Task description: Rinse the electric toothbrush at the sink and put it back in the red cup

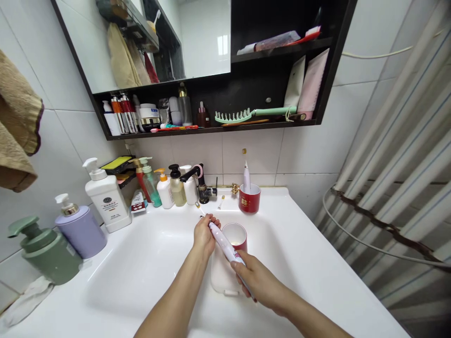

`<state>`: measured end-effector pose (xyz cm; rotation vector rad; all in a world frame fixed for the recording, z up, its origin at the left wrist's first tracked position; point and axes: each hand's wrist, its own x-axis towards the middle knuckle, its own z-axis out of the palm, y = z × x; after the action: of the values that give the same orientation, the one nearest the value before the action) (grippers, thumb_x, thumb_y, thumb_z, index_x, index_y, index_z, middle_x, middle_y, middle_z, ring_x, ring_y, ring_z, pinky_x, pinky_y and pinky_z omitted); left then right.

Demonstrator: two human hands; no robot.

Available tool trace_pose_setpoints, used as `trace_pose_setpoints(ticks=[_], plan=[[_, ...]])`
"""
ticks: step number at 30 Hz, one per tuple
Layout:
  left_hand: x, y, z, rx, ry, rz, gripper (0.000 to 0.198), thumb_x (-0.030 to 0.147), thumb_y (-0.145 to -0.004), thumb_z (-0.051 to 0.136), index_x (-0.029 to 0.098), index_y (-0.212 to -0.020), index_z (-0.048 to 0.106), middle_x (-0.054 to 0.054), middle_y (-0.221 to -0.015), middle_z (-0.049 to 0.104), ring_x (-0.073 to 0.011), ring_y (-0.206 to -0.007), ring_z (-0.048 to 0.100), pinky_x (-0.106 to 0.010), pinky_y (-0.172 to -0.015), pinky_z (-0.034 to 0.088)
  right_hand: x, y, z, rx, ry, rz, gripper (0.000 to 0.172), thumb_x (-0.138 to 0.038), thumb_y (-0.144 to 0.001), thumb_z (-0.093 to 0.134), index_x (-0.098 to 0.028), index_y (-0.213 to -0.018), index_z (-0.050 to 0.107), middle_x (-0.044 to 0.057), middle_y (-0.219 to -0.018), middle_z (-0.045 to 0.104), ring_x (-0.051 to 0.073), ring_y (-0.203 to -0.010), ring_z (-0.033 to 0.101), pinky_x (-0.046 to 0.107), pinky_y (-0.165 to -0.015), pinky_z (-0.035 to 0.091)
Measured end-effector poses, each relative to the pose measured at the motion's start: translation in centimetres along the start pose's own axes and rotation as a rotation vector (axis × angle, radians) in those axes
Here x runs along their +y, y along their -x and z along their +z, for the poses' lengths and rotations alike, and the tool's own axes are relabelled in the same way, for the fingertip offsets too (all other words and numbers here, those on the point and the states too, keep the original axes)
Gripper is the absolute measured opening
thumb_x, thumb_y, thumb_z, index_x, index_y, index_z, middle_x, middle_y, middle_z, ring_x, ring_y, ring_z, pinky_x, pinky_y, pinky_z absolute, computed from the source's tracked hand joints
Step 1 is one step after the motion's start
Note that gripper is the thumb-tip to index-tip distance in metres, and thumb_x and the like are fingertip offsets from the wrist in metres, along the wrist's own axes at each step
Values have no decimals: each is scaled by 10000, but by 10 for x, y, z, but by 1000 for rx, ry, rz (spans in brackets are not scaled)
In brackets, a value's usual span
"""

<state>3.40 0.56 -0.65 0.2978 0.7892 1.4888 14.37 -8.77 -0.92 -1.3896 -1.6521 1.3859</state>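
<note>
A light purple electric toothbrush handle [222, 241] slants over the white sink [148, 263]. My right hand [259, 279] is closed round its lower part. My left hand [205, 234] is pinched at its upper end, on the brush head [198, 205] that points toward the faucet. Beneath the handle, a red cup [239, 234] with a white inside and a pale box [221, 277] are in the sink, both partly hidden by my hands and the handle. Another red cup [249, 199] on the back ledge holds a second toothbrush [246, 177] upright. A small brush head [221, 202] lies on the ledge.
The black faucet [201, 185] rises behind the sink. Pump bottles [109, 199] line the left and back edge. Overhead hangs a dark shelf [246, 89] with a mirror [206, 37], a green hairbrush [246, 115] and cosmetics. A striped curtain [405, 188] hangs at right.
</note>
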Motion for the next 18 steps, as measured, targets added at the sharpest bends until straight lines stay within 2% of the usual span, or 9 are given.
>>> trace_pose_setpoints(ticks=[4,11,15,18], plan=[[-1,1,1,21,-5,-5,99,141,-699,400,130,-619,456,18,-468,443,-58,-415,461,-190,-455,402,-1,1,-3,39,57,-43,175,-322,-732,308,-170,-765,390,-33,-578,405,41,-409,369,167,-381,298],[10,-3,-4,62,-35,37,137,134,-709,381,136,-592,452,23,-460,428,-46,-402,438,-180,-468,401,-1,5,0,-23,-6,16,153,-296,-739,285,-167,-726,367,-40,-560,400,33,-372,356,155,-348,282],[4,-10,-7,-53,-436,87,75,132,-663,414,130,-607,463,18,-451,462,-69,-382,441,-202,-427,375,-6,6,0,57,-67,-69,171,-317,-740,297,-167,-775,371,-51,-538,368,40,-380,350,160,-356,295],[-6,-23,1,-74,-674,181,81,164,-598,491,126,-531,468,20,-393,458,-87,-343,427,-210,-383,331,-12,9,-3,99,-98,-121,213,-357,-737,305,-170,-813,374,-55,-535,353,45,-394,344,169,-376,314]])
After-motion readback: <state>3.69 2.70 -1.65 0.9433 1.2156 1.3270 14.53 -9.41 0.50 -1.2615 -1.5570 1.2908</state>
